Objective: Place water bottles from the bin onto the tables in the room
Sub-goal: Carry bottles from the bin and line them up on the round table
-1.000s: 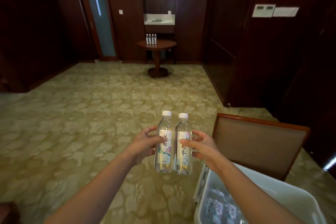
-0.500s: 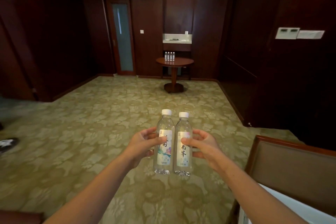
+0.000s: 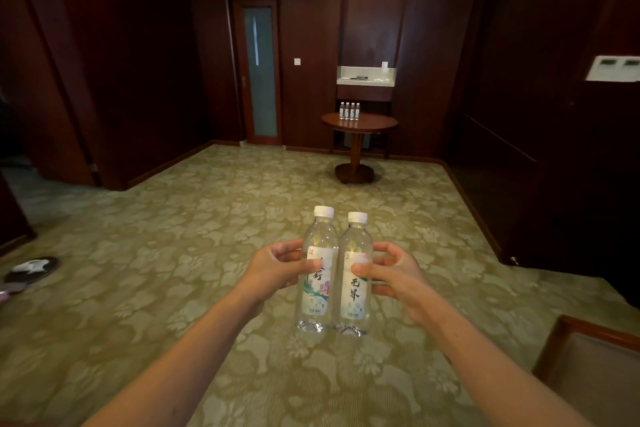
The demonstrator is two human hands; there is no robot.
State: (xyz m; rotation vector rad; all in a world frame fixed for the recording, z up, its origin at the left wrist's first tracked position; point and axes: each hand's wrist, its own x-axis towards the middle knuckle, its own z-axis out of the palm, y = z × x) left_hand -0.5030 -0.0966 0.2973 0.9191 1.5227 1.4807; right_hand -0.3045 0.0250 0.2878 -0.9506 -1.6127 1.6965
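Note:
Two clear water bottles with white caps stand upright side by side in front of me, above the carpet. My left hand [image 3: 277, 270] grips the left bottle [image 3: 317, 274] around its label. My right hand [image 3: 391, 274] grips the right bottle [image 3: 354, 284] the same way. Far ahead, a round wooden table [image 3: 360, 123] on a pedestal carries a row of several small bottles [image 3: 349, 111]. The bin is out of view.
Patterned green carpet [image 3: 173, 253] stretches between me and the round table. Dark wood walls surround the room, with a frosted glass door [image 3: 260, 71] at the back left. A chair back [image 3: 588, 367] juts in at the lower right. Shoes [image 3: 31, 269] lie on the floor at the left.
The view has lifted and turned left: the white bin has dropped out of sight, and the chair has slid to the lower right corner. Both hands keep the same hold on the bottles.

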